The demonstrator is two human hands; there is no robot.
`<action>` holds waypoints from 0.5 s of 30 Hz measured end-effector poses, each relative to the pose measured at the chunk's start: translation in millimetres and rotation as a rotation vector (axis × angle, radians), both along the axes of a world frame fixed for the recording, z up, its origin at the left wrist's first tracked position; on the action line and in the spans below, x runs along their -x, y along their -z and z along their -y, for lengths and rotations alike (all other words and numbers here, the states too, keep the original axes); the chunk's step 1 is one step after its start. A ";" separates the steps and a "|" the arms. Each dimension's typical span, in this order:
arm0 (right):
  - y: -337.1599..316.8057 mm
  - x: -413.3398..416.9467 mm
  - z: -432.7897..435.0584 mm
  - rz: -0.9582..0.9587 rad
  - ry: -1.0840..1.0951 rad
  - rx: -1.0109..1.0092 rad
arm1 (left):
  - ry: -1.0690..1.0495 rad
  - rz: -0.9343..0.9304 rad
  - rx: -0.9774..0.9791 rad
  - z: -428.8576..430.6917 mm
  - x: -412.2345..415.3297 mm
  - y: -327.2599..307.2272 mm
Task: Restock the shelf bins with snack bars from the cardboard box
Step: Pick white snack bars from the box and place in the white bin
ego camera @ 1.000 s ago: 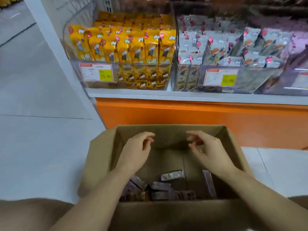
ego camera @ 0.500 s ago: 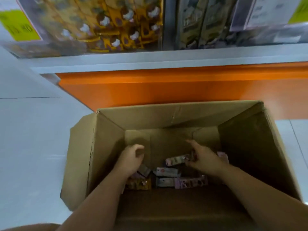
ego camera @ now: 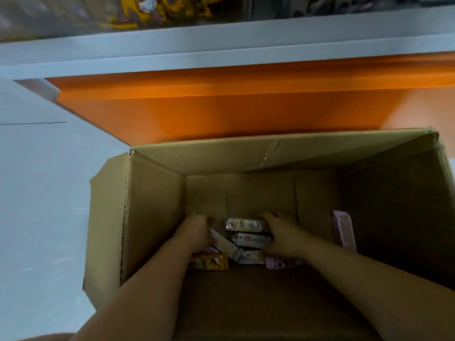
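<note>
The open cardboard box (ego camera: 152, 217) stands on the floor against the orange shelf base. Several snack bars (ego camera: 246, 225) lie in a small pile on its bottom, silver, white, yellow (ego camera: 209, 262) and pink (ego camera: 283, 263). One more pink bar (ego camera: 343, 230) leans on the right inner wall. Both my hands are deep inside the box. My left hand (ego camera: 197, 232) lies over the left ends of the bars, its fingers hidden. My right hand (ego camera: 283, 232) curls round the right ends of the silver and white bars. The shelf bin with yellow packs (ego camera: 160, 8) shows blurred at the top.
The white shelf edge (ego camera: 221, 45) and orange base panel (ego camera: 221, 107) rise right behind the box. Pale tiled floor (ego camera: 37, 193) stretches to the left. The box's left flap (ego camera: 105, 230) folds outward.
My head has dropped closer to the box, and the shelf bins have slid almost out of view. Both hands went from the box rim down to the bars and closed in on the pile.
</note>
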State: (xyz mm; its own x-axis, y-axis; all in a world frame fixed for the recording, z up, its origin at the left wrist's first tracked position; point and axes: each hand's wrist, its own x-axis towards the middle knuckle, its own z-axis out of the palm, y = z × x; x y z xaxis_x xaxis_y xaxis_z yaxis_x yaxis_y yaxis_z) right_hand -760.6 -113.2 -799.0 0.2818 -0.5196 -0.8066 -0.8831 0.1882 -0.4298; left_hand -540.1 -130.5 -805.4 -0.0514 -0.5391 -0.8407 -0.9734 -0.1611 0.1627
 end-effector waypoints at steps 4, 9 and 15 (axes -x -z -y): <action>0.9 -7.9 -4.3 -0.074 -0.123 0.103 | 0.052 0.007 -0.006 -1.7 4.6 -1.5; 2.9 -14.6 -9.3 -0.140 -0.287 0.231 | -0.086 -0.098 0.034 -0.9 3.2 -3.7; 6.9 -12.2 -5.0 -0.143 -0.343 0.338 | -0.398 -0.249 0.165 5.5 7.1 -12.4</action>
